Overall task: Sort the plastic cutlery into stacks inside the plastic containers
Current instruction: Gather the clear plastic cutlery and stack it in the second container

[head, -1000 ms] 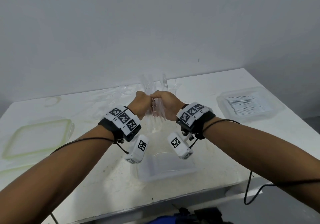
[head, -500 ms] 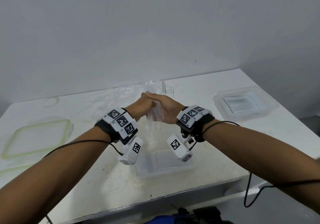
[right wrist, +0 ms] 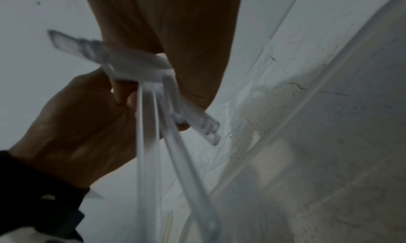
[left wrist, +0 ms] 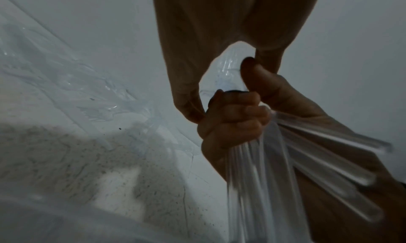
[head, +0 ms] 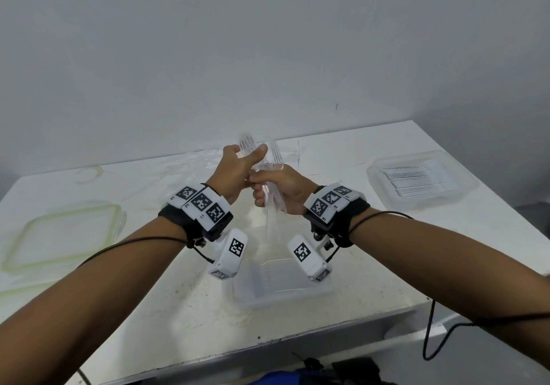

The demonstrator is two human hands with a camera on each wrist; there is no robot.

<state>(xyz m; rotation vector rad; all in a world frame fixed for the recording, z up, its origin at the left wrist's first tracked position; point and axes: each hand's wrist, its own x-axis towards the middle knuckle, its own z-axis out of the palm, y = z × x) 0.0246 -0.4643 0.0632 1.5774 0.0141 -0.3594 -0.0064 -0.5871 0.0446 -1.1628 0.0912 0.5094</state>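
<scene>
Gripping clear forks [head: 269,176], both hands.

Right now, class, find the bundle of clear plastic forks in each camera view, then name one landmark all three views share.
Head: the bundle of clear plastic forks is held up at the centre of the picture, above the table.
Left wrist: lower right, handles fanning outward.
Right wrist: centre, handles running down the picture.
Shared landmark: the speckled white table.

Blurred fork tines [head: 247,145] above hands [head: 259,176]
</scene>
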